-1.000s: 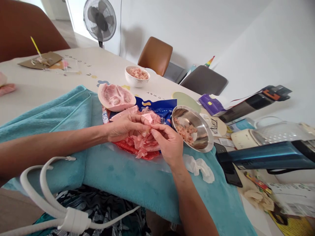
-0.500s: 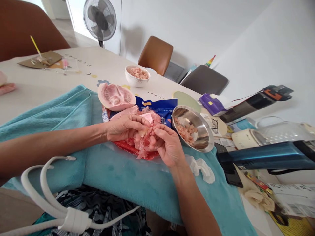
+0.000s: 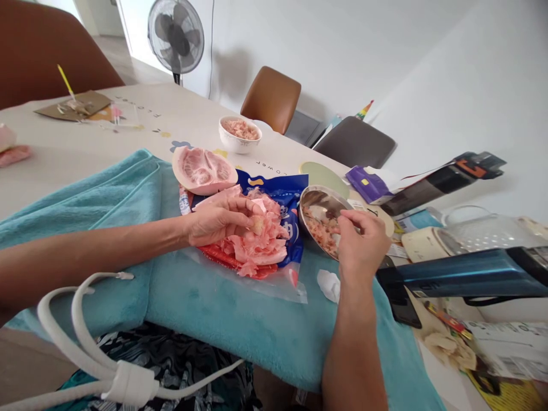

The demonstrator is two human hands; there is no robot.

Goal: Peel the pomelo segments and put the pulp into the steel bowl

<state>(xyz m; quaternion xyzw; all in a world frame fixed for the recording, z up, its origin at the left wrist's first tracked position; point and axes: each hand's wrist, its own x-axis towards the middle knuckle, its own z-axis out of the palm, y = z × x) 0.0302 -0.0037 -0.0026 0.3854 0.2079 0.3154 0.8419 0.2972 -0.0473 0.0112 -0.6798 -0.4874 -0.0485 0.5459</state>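
Note:
My left hand (image 3: 218, 220) is closed around a small piece of pink pomelo flesh (image 3: 257, 224), held over a heap of pink pomelo peelings (image 3: 257, 245) on a blue and red plastic bag (image 3: 278, 191). My right hand (image 3: 362, 242) hovers over the steel bowl (image 3: 314, 200), fingers pinched together above the pomelo bits inside; what they hold is too small to make out. A pomelo half (image 3: 203, 170) lies cut side up just behind the bag. Everything rests on a teal towel (image 3: 214, 308).
A white bowl of pomelo flesh (image 3: 240, 133) stands farther back on the table. A crumpled tissue (image 3: 329, 283) lies on the towel. Right of the steel bowl are a blue bottle (image 3: 462, 273), a black bottle (image 3: 440, 180), a phone (image 3: 400, 305) and papers. Chairs and a fan (image 3: 176, 35) stand behind.
My right hand left the peel heap and moved right, over the steel bowl. My left hand stayed at the heap, still closed on a piece.

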